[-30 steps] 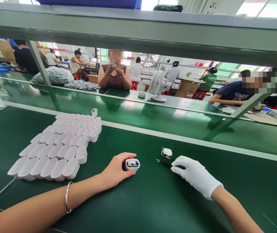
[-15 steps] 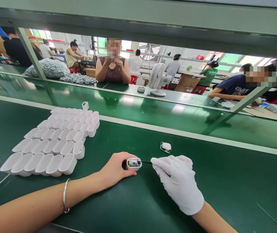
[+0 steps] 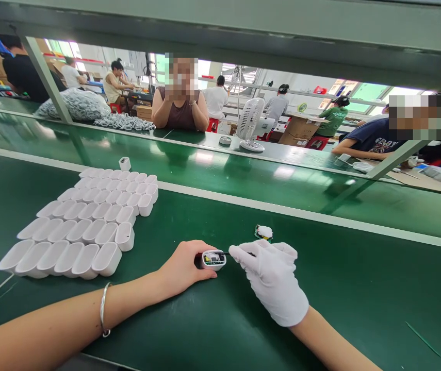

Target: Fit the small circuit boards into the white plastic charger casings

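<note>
- one small white housing (image 3: 213, 260) sat on the green mat (image 3: 212, 319), its open top showing a circuit board inside.
- one bare left hand (image 3: 184, 269) was wrapped around the housing from its left side, fingers clamped on it, forearm laid flat on the mat with one bracelet (image 3: 103, 317) at the wrist.
- one gloved right hand (image 3: 272, 281) lay just right of the housing, fingers pinched together on one thin dark tool (image 3: 230, 253) (its tip reached into the housing's open top).
- one loose small part (image 3: 264, 232), white on a green board, rested a little beyond and right of the housing, apart from both hands.
- empty white shells (image 3: 84, 221) stood packed in six rows left of the housing (too many to count surely), with one single shell (image 3: 125, 164) standing alone just behind them.
</note>
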{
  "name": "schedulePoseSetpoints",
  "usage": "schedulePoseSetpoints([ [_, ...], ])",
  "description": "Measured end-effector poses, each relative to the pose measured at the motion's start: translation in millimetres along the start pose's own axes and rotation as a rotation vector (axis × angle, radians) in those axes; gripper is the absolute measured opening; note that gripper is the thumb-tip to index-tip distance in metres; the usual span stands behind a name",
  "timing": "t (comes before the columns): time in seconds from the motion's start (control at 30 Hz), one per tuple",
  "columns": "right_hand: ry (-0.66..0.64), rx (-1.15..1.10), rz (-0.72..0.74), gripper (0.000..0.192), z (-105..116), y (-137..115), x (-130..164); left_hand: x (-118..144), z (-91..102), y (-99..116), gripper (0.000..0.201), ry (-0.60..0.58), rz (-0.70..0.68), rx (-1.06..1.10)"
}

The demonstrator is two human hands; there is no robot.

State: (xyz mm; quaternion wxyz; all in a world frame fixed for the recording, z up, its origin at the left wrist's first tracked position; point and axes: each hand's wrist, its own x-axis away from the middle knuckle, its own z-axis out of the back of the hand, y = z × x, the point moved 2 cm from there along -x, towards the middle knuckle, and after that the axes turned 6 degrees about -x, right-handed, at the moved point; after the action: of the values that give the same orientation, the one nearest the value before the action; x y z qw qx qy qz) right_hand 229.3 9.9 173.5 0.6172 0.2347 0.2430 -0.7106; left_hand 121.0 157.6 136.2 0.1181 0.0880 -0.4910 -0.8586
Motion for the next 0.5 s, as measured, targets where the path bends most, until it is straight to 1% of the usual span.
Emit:
schedulePoseSetpoints([
  [0.07,0.005,0.013,0.011,0.041,1.8,3.2,-0.6,0.1,-0.2,0.1,0.025,-0.003,0.007,0.002],
  [0.2,0.073,0.014,0.012,0.041,3.2,3.2,-2.5,-0.1,-0.6,0.3,0.022,0.000,0.008,-0.014],
  [0.27,0.063,0.050,0.030,0.041,1.5,-0.2,-3.6,-0.3,-0.6,0.6,0.021,0.001,0.001,-0.018],
  [0.33,0.023,0.077,0.041,0.041,0.0,-2.9,-3.9,-0.2,-0.4,1.0,0.020,-0.002,-0.003,-0.018],
  [0.4,-0.003,0.066,0.040,0.040,0.5,-2.6,-2.8,0.0,-0.2,1.3,0.021,-0.005,-0.004,-0.019],
  [0.5,0.021,0.010,0.026,0.041,2.9,2.5,0.3,0.2,-0.4,1.1,0.022,-0.007,-0.001,-0.021],
])
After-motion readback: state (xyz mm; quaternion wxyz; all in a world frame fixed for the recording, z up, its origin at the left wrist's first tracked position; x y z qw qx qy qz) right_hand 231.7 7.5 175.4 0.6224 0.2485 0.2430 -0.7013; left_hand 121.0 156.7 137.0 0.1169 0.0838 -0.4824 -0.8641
